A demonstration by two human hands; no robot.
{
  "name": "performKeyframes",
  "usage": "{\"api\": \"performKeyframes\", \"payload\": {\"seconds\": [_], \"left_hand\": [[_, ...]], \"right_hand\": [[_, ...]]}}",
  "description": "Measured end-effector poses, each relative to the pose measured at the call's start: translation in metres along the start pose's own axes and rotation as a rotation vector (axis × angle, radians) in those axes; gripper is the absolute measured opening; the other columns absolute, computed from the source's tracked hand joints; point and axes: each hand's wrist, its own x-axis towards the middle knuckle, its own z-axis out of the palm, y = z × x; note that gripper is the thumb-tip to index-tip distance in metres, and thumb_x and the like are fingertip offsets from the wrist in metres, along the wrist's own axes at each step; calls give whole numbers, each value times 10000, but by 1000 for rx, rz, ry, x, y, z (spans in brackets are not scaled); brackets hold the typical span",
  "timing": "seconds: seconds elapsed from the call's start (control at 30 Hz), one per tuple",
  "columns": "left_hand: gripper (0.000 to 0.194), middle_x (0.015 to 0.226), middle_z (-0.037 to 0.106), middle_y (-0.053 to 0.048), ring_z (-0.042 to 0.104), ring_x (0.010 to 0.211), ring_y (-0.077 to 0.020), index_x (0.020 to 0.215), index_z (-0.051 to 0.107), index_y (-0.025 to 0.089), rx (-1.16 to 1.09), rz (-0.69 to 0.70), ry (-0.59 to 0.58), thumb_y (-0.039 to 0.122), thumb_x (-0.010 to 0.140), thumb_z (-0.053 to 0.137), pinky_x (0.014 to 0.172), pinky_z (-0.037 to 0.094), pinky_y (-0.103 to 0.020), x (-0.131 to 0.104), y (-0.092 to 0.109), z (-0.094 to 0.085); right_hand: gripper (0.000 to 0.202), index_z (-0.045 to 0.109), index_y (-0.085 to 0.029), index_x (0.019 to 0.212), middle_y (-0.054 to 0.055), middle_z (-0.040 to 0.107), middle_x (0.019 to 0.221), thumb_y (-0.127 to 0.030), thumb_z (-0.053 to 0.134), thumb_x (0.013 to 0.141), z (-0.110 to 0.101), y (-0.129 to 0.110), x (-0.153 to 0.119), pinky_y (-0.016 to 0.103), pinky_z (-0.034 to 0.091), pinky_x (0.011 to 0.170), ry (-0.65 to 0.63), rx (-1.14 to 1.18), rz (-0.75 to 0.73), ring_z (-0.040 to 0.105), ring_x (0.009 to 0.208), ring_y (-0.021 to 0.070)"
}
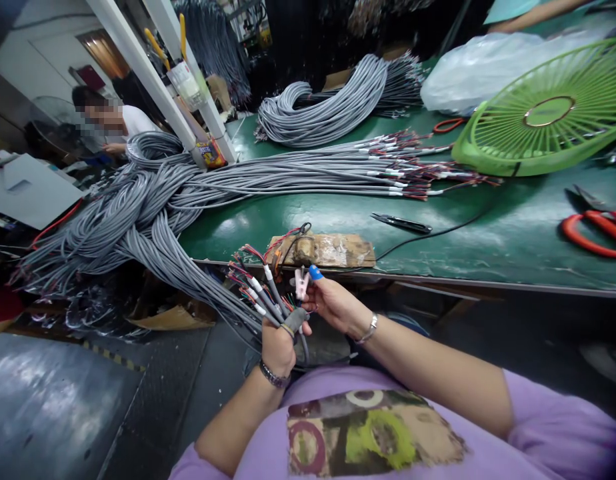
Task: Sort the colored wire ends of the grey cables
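My left hand [279,343] is wrapped round a bunch of grey cables [208,283] in front of the bench edge, with a grey cover on its thumb. Their ends fan out above the hand, showing white bands and thin coloured wires [245,267]. Beside them, my right hand [333,303] has its fingers drawn together close to the wire ends; a blue cover sits on one fingertip. A pale pink clip like a clothes peg [301,283] is right at these fingers. Whether they grip it or a wire is unclear. Just beyond lies a wooden block [345,250] wrapped in clear tape.
Long grey cables [288,170] stretch across the green bench [283,213], with a coiled bundle [333,107] behind. Black snips [402,223], red-handled scissors [595,230] and a green fan [548,113] are to the right. A white post [173,80] rises at left. Another person sits far left.
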Motion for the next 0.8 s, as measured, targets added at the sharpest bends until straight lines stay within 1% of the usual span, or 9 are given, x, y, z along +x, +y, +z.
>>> {"api": "performKeyframes", "payload": {"seconds": [0.1,0.2,0.27,0.37,0.43,0.5,0.63,0.7,0.8], "left_hand": [[248,444,586,7,522,433,-102,527,619,153,2,1,20,309,695,713,494,394,-225,-6,1,-5],[242,454,595,7,541,455,-112,546,623,155,23,42,43,312,710,709,518,409,-231,-10,-2,-9],[247,460,598,5,553,468,-120,539,618,157,28,67,59,304,719,702,531,420,-238,-11,-4,-11],[251,464,603,3,561,476,-130,541,616,161,19,63,74,312,724,700,536,431,-246,-10,-7,-12],[254,472,610,-1,567,491,-134,545,620,161,34,60,74,319,727,700,555,443,-252,-11,-8,-12],[244,478,617,-4,566,499,-135,555,628,160,59,56,58,313,728,702,560,445,-253,-12,-8,-12],[234,482,625,-6,558,492,-131,558,634,157,93,49,36,303,720,716,547,433,-247,-14,-9,-15],[242,482,625,-4,560,492,-129,552,637,158,81,57,53,310,723,715,560,440,-248,-14,-10,-16],[252,489,627,-3,567,506,-126,537,640,161,59,69,63,308,729,710,602,458,-252,-12,-9,-16]], "right_hand": [[372,649,-149,747,32,625,686,-520,659,768,-15,6,-5,231,438,553,-35,-9,52,524,572,97],[279,632,-167,780,11,627,739,-383,771,672,-28,9,-17,231,447,589,-152,-57,56,550,624,97],[306,627,-168,820,4,633,789,-286,815,608,-30,10,-26,233,432,593,-244,-138,35,537,623,87],[318,604,-165,819,1,635,735,-327,808,637,-21,10,-36,253,419,635,-316,-317,-78,546,657,108],[307,582,-168,748,-10,615,654,-388,781,668,-14,9,-37,261,412,637,-285,-417,-177,532,635,115],[314,570,-172,694,-23,585,608,-408,774,663,-10,8,-35,251,391,590,-207,-471,-239,495,584,106],[280,590,-164,693,-32,560,613,-365,778,640,-16,10,-28,233,360,538,-66,-438,-216,450,537,85],[273,592,-162,701,-35,550,609,-354,774,635,-20,12,-28,233,362,538,-74,-383,-155,445,525,80],[295,604,-162,771,-19,593,663,-358,777,634,-20,12,-32,236,372,558,-169,-370,-120,481,564,91]]}}
